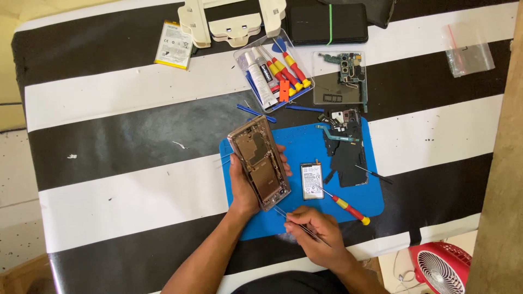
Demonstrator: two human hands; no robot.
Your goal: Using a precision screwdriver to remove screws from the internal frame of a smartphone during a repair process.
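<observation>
Your left hand (243, 188) has the opened phone (259, 162) cupped from below, fingers wrapped round both long edges, back cover off and the bronze inner frame facing up at you. It sits tilted over the left edge of the blue mat (305, 147). Your right hand (316, 237) is pinched closed on the tweezers (297, 222), tips pointing up toward the phone's lower corner, just short of it.

This looks like the strip-down stage: the small battery (312, 181) lies on the mat beside the phone, the black shield pieces (344, 149) are parked to the right, and a red-and-yellow screwdriver (348, 209) rests between them and your wrist. A board (346, 69) waits on the clear tray (327, 90) further back on the bench (109, 103).

By my reading, the next move wants a fine touch: steady the phone with that left grip, bring the tweezer tips in low at the bottom edge, and grip only the small part, not the flex around it. Whatever the tips are aimed at is too small to make out.
</observation>
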